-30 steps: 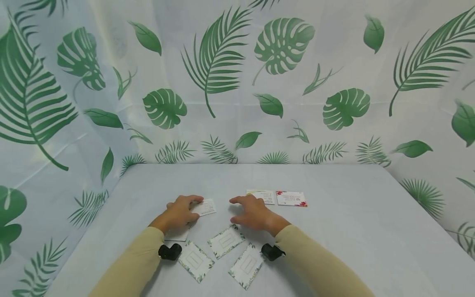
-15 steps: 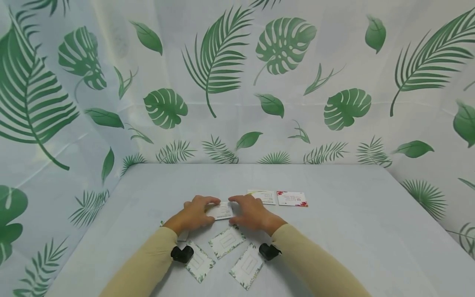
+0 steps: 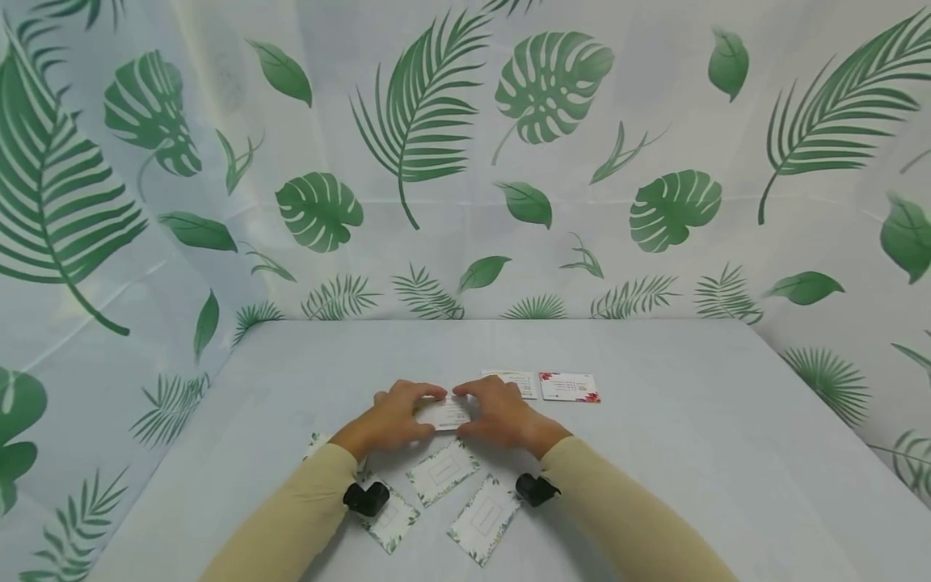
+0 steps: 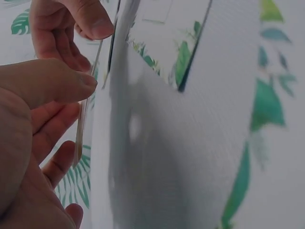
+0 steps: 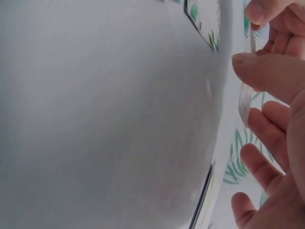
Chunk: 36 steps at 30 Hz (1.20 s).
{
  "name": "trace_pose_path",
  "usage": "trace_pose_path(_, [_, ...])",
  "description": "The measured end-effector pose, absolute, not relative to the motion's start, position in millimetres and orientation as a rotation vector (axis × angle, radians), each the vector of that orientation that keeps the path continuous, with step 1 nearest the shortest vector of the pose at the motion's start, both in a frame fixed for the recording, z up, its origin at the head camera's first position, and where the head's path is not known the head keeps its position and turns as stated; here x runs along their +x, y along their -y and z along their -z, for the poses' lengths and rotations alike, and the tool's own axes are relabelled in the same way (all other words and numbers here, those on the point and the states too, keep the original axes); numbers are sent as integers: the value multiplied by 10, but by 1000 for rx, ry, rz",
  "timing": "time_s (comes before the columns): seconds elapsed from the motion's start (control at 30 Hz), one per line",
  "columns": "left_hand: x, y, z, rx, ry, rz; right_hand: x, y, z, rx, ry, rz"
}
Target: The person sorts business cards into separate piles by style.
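head view: left hand (image 3: 396,414) and right hand (image 3: 502,413) face each other, each grip pinching an end of one white card (image 3: 445,415) between thumb and fingers, held over the bench (image 3: 676,461); leaf-bordered cards (image 3: 444,473) lie on the near side, and a red-flowered card (image 3: 570,387) lies past the right hand, beside another printed card (image 3: 525,386), partly hidden

Booth-like space, leaf-print sheeting (image 3: 465,174) (three sides), pale tabletop (image 3: 676,420)

Txt on cards (image 3: 445,415) illeg., too small.
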State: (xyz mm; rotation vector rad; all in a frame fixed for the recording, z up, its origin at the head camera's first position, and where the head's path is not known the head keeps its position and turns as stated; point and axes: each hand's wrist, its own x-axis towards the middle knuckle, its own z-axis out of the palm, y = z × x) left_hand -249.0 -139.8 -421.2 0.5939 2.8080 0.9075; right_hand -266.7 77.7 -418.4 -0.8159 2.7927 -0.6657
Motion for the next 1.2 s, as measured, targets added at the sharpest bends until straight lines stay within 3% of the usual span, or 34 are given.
trace_pose_path(0.57, [-2631,1227,4236,509,-2840,-901,-2705,-1196,4150,-640,-2819,815])
trace_pose_path(1.2, [-3073,585,4287,458,-2859,-792,-3022,-1568,4120,-529,-2974,464])
